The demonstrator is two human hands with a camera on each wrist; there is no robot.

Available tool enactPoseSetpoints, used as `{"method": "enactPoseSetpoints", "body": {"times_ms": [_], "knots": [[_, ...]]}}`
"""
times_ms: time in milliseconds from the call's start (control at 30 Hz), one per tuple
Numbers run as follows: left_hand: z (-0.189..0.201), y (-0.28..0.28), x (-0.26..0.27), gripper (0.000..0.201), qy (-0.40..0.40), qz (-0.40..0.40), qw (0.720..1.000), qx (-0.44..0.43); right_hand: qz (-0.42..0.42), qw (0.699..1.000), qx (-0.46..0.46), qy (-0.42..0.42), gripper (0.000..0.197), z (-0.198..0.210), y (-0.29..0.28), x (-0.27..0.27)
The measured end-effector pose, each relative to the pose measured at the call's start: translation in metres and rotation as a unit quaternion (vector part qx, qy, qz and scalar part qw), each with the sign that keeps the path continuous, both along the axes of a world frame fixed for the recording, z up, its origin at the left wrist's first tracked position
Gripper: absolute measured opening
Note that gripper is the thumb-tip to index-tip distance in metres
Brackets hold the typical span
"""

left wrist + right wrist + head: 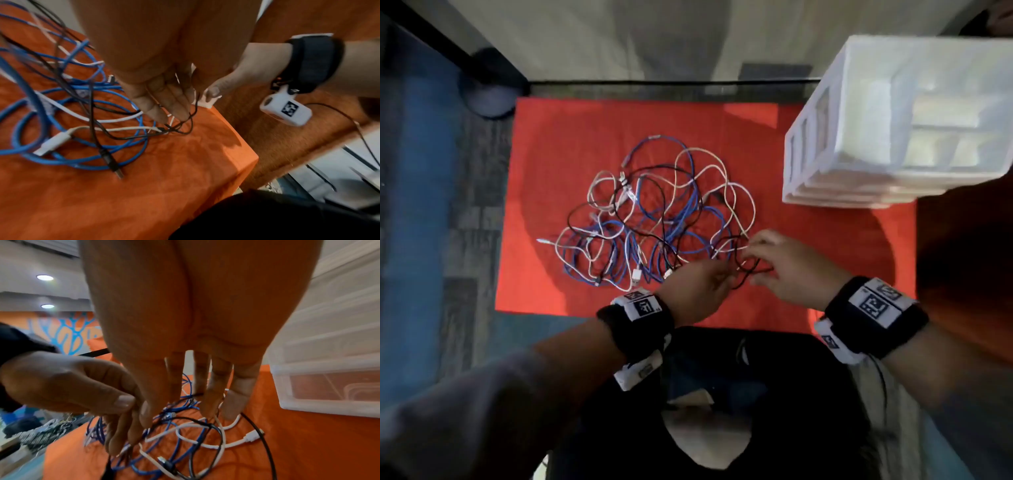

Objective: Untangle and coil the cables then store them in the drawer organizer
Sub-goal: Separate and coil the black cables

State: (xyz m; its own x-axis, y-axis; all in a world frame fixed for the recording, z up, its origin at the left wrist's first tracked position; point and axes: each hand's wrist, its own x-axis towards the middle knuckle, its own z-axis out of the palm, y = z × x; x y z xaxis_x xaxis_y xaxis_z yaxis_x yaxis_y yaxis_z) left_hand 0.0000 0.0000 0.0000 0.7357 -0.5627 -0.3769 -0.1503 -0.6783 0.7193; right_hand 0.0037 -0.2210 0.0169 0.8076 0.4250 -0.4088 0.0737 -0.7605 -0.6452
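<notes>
A: Where are the cables?

B: The tangle of cables (654,219) lies in the middle of the red cloth (544,137), blue, white and black strands looped over one another. The heap has no single direction; it spreads a little wider side to side than front to back.

A: And the hands?

B: Both meet at the near right edge of the heap. The left hand (698,287) has its thumb and fingers closed on a thin black cable (185,125), which loops down from the fingers onto the cloth. The right hand (787,270) has its thumb pressed to its forefinger, pinching a strand at the same spot, with the other fingers hanging straight and slightly spread above the loops. Which strand it pinches I cannot tell.

A: Any loose ends?

B: A black plug (113,164) lies flat, pointing at the near edge of the cloth. A white plug (52,143) lies beside it, slanted toward the near left.

A: The drawer organizer?

B: The white drawer organizer (859,113) stands on the far right corner of the cloth, well apart from the heap
</notes>
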Motion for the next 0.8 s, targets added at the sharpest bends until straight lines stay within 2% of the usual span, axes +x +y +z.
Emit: {"method": "enactPoseSetpoints", "body": {"times_ms": [100,200,300,400,533,667,800], "knots": [[-0.018,-0.005,-0.004,0.013,-0.063,-0.039,0.997,-0.032,0.03,0.996,-0.044,-0.069,0.021,-0.023,-0.001,-0.002],[-0.032,-0.008,-0.006,0.016,-0.105,-0.075,0.99,-0.052,0.035,0.989,-0.043,-0.135,0.011,-0.04,-0.002,-0.008],[-0.039,-0.01,-0.003,0.02,-0.131,-0.082,0.988,-0.026,-0.016,0.983,-0.029,-0.182,0.019,-0.046,-0.008,-0.022],[-0.041,-0.008,-0.004,0.021,-0.197,-0.086,0.975,-0.054,-0.066,0.975,0.035,-0.212,0.021,-0.045,-0.007,-0.039],[-0.039,0.002,-0.018,0.03,-0.224,-0.104,0.964,-0.095,-0.125,0.955,0.069,-0.26,0.017,-0.051,-0.005,-0.062],[-0.029,0.023,-0.036,0.027,-0.268,-0.124,0.952,-0.085,-0.183,0.923,0.086,-0.326,0.019,-0.05,-0.014,-0.087],[-0.008,0.059,-0.046,0.026,-0.346,-0.1,0.932,-0.047,-0.278,0.883,0.084,-0.368,0.025,-0.021,-0.041,-0.106]]}}
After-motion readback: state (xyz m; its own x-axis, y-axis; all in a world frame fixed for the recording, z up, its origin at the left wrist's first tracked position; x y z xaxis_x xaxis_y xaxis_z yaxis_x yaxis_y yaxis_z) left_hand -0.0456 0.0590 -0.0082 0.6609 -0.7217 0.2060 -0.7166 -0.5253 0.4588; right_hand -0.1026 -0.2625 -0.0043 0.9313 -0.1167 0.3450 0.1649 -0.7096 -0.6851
